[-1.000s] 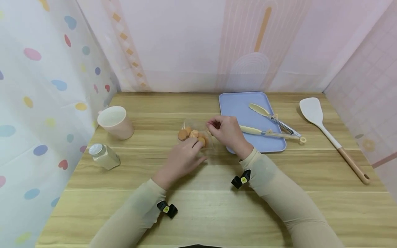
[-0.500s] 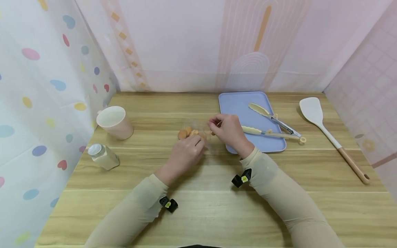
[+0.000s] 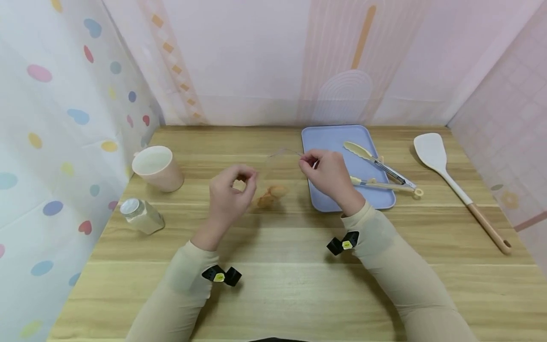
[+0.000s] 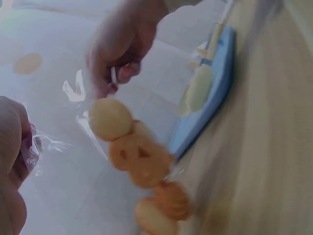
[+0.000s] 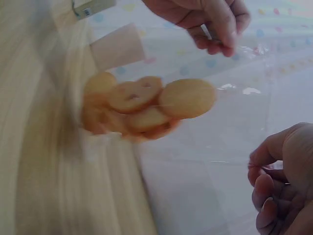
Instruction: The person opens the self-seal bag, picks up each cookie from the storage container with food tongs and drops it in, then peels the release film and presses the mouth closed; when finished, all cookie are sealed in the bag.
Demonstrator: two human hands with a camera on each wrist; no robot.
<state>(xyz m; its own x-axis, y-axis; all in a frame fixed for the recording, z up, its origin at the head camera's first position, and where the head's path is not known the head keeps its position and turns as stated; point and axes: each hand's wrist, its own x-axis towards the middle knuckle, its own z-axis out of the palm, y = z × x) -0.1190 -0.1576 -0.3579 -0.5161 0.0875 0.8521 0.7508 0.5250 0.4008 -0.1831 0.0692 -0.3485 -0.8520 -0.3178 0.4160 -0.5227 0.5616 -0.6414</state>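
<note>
A clear plastic bag (image 5: 230, 132) of round golden-brown biscuits (image 5: 188, 98) hangs upright between my two hands. In the head view my left hand (image 3: 228, 192) pinches the bag's left upper corner between thumb and forefinger. Opposite it, my right hand (image 3: 330, 173) grips the right upper corner in the same way. The biscuits (image 3: 272, 195) have slid together at the bottom of the bag, some with cut-out holes in them, as the left wrist view shows. The film is nearly invisible apart from its glints.
On the left stand a pink cup (image 3: 164, 173) and a jar with a silvery lid (image 3: 145, 218). At the right, tongs (image 3: 384, 186) lie across a blue tray (image 3: 322, 137). A white spatula with a wooden handle (image 3: 455, 185) lies farther right.
My left hand has moved from over the biscuits to the bag's left corner. Both hands have lifted and spread the bag, and the biscuits have dropped to its bottom.
</note>
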